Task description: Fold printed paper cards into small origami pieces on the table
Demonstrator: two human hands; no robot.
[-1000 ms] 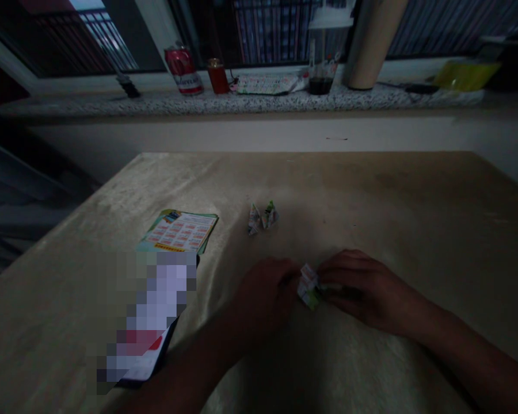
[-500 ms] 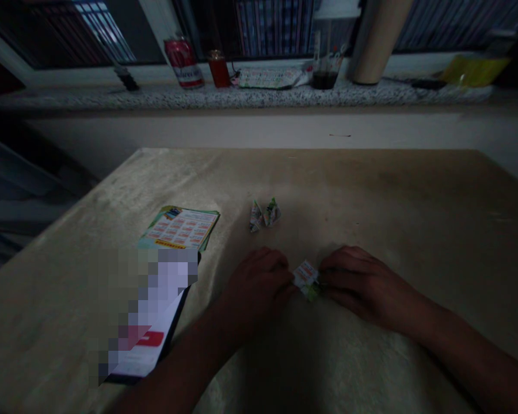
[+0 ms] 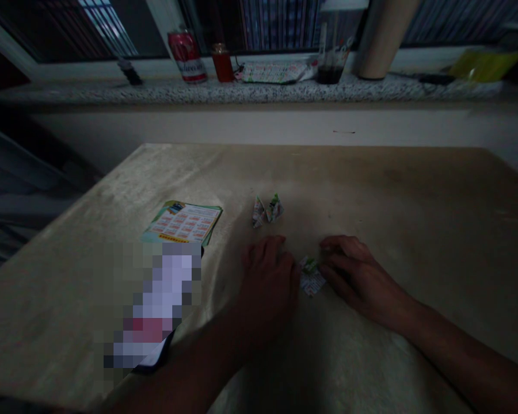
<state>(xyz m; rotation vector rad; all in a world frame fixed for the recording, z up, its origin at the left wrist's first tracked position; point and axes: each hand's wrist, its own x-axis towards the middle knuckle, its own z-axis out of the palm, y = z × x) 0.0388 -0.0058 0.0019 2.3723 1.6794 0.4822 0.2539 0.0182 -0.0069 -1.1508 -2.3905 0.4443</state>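
Observation:
A small folded piece of printed paper (image 3: 312,282), white with green at its far side, lies between my hands on the table. My left hand (image 3: 267,282) is at its left corner, thumb and index finger closed there while the other fingers spread over the tabletop. At the right corner, my right hand (image 3: 362,273) pinches the paper between thumb and fingers. Just beyond are two small folded paper pieces, a left one (image 3: 258,213) and a right one (image 3: 275,209), standing side by side with their points up.
A stack of printed cards (image 3: 185,221) and a partly pixelated phone (image 3: 155,351) lie on the table (image 3: 392,195) to the left. On the stone windowsill (image 3: 259,94) stand a red can (image 3: 187,57), a red jar (image 3: 223,64), a cup of dark liquid (image 3: 331,73) and a tan cylinder (image 3: 382,46).
The folded paper has been turned, so its green part now faces away from me and its point faces me. My left fingers have spread and shifted forward. The view has tilted slightly.

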